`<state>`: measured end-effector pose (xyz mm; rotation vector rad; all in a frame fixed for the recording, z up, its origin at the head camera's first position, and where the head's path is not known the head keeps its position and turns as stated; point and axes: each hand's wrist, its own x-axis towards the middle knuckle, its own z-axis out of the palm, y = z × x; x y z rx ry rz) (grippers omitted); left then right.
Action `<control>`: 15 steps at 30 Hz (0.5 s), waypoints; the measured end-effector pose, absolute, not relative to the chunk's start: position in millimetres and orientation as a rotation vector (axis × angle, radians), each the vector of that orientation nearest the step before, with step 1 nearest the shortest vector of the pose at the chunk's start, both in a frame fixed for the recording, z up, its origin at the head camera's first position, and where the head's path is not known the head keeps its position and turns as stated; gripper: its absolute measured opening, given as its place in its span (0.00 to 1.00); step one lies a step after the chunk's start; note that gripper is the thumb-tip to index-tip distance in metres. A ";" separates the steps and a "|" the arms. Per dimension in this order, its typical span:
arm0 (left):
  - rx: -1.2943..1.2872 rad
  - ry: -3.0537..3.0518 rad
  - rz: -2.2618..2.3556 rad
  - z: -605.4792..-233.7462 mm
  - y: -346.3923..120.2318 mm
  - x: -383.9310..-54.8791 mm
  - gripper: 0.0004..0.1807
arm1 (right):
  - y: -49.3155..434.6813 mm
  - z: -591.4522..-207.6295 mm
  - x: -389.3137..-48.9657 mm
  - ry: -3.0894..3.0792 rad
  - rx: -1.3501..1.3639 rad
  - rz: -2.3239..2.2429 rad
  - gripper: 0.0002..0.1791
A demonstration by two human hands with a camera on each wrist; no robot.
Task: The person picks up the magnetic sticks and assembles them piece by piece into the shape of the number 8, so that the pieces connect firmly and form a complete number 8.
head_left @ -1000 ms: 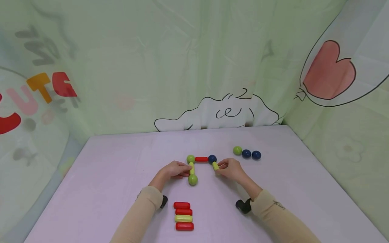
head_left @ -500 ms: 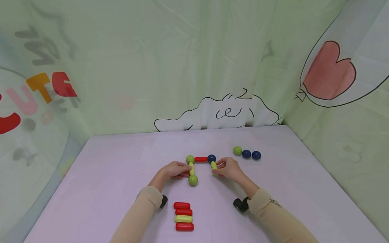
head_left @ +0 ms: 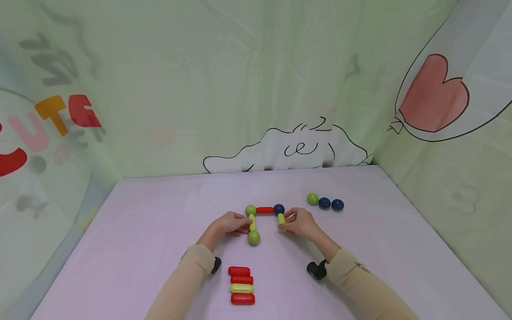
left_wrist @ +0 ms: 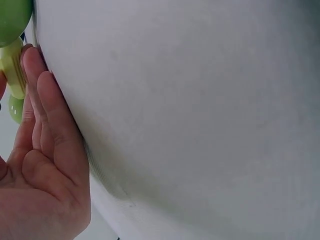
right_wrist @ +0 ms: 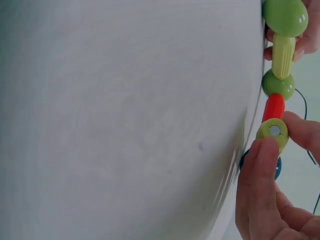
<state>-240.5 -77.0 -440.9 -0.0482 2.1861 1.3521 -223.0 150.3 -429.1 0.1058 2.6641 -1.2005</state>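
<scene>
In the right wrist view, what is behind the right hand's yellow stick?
Behind the yellow stick, a red stick and a glossy blue ball show partly. The yellow stick and fingers cover the rest.

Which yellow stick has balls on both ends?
The yellow stick in the left hand, between two green balls. The stick in the right hand has only a blue ball; the loose yellow stick has none.

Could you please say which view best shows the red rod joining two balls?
The head view: there the red rod shows uncovered end to end. The right wrist view shows only part, behind a yellow rod; the left wrist view shows none.
</scene>
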 end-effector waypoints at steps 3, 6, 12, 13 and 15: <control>-0.046 2.200 1.351 -443.0 -76.2 -240.8 0.14 | 150.7 -429.0 -223.1 2.666 0.102 -1.204 0.21; -0.050 2.203 1.354 -444.2 -76.1 -241.2 0.15 | 151.2 -428.8 -222.8 2.666 0.091 -1.204 0.21; -0.065 2.198 1.355 -444.3 -75.9 -242.4 0.15 | 152.2 -429.5 -222.8 2.660 0.089 -1.200 0.22; -0.066 2.198 1.354 -444.1 -75.8 -242.6 0.15 | 152.5 -429.3 -222.9 2.657 0.097 -1.200 0.22; -0.066 2.198 1.352 -443.9 -75.6 -242.7 0.15 | 153.1 -429.0 -223.0 2.653 0.098 -1.199 0.22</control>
